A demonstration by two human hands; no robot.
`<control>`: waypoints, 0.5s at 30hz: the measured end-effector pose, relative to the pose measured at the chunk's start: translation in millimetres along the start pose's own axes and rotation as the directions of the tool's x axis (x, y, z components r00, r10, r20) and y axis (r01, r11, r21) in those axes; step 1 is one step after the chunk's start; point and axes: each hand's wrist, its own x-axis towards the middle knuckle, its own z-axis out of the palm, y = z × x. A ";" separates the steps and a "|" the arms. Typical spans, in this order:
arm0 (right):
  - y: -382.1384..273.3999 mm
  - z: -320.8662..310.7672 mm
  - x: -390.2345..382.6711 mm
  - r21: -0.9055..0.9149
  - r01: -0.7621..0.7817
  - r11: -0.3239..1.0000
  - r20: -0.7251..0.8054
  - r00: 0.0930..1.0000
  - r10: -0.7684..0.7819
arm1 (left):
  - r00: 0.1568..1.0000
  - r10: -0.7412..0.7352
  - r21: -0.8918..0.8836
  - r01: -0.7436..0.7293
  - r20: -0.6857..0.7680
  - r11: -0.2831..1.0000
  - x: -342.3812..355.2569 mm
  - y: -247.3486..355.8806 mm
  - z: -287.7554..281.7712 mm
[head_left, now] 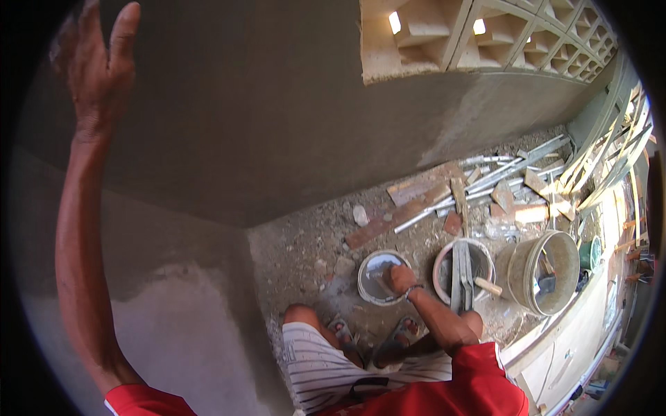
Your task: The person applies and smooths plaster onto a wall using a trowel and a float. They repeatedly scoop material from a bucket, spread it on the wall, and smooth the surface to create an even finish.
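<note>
Head view shows your left hand (97,66) raised with fingers spread flat against the smooth grey plastered wall (263,118). Your right hand (400,279) reaches down into a small round white bucket (371,288) on the gritty, rubble-strewn floor (305,243); whether its fingers pinch anything, you cannot tell. Just beside it stands a second round bucket (479,258) holding flat metal trowels (461,274), then a larger tan pail (548,270).

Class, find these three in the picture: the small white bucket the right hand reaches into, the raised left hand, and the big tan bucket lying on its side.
Small white bucket (366,267), head view: left rim.
Left hand (97,66), head view: back of hand.
Big tan bucket (565,256), head view: inner wall.
</note>
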 end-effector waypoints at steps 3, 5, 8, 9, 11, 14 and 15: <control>-2.0 22.8 29.7 -0.136 0.107 0.985 0.034 0.994 -0.104 | 0.994 -0.076 0.123 0.086 -0.080 0.989 -7.6 21.0 5.8; -34.2 20.6 43.6 -0.170 0.205 0.964 0.078 0.978 -0.195 | 0.983 -0.134 0.209 0.158 -0.127 0.965 -8.1 2.2 -0.4; -30.9 -0.2 47.2 -0.181 0.264 0.948 0.100 0.963 -0.249 | 0.956 -0.217 0.287 0.268 -0.197 0.920 -19.2 -7.1 25.8; -25.8 -12.8 45.1 -0.157 0.242 0.958 0.114 0.968 -0.225 | 0.952 -0.228 0.283 0.280 -0.204 0.917 -19.2 -7.1 29.6; -7.1 -41.0 36.0 -0.070 0.325 0.943 0.229 0.925 -0.302 | 0.942 -0.258 0.263 0.310 -0.214 0.914 -21.2 3.8 31.4; 19.9 -91.3 13.2 0.217 0.274 0.937 0.313 0.890 -0.332 | 0.940 -0.263 0.277 0.318 -0.220 0.907 -19.6 7.1 26.7; 25.8 -111.2 -0.9 0.272 0.259 0.927 0.289 0.897 -0.335 | 0.940 -0.274 0.280 0.324 -0.204 0.904 -19.8 7.7 26.5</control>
